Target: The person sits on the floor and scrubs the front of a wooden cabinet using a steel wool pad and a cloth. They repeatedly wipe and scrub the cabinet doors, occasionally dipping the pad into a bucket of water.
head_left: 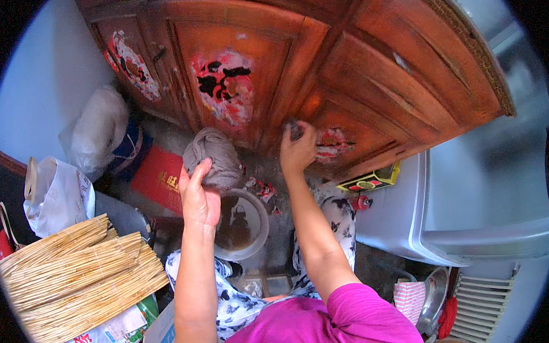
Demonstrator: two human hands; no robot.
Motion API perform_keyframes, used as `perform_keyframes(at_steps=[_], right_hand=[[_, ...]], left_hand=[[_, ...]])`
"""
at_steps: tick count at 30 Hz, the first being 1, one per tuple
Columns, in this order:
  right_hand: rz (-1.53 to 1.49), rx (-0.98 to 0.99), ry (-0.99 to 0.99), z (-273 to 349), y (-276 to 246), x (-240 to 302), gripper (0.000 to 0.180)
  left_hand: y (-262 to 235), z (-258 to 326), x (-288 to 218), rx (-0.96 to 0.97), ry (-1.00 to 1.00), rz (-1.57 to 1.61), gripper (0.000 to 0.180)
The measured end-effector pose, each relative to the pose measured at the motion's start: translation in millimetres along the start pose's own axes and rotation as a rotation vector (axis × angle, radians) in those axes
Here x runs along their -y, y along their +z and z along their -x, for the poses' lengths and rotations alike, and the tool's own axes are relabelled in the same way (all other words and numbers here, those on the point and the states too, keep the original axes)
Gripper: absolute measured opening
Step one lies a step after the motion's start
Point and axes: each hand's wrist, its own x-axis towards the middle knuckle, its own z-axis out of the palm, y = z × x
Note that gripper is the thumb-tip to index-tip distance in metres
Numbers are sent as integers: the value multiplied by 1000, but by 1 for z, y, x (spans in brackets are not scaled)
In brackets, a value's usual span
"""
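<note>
My left hand [200,196] grips a bundled grey cloth [212,157], held up above a round basin [253,234] of murky brown water. Up against the wooden cabinet [309,56], my right hand [299,147] is closed around a small dark grey wad [295,131]; its material is too small to tell. Just right of that hand, a patch of torn red and white paper [333,144] clings to a door panel. A larger ragged paper patch [225,85] with black marks covers the panel to the left.
Red paper scraps [261,189] lie on the floor beside the basin. At left are a bundle of thin sticks [77,272], a white bag [58,196] and a red box [158,179]. A yellow and black box [371,178] and a translucent plastic bin [399,212] stand right.
</note>
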Motion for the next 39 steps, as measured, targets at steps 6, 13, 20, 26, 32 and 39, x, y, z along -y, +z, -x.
perform_keyframes(at_steps=[6,13,20,26,32,39], right_hand=[[-584,-159,628,12,42,24,30],[-1098,-136,1072,-11,59,38,41],[-1196,-131,1255,-20,53,45,59],[-1155,-58,1376,-26,76,9,65],[-1243,233,1636,-44,83,16,31],[-1220,234,1609,-14,86,-10,26]], left_hand=[[11,-2,6,16,-45,2,49],[5,-2,8,7,-27,-3,49],[5,6,2,-11,-29,9,51],[7,8,3,3,-60,7,51],[6,10,8,-28,-69,7,50],[-3,-4,13,9,-94,27,39]])
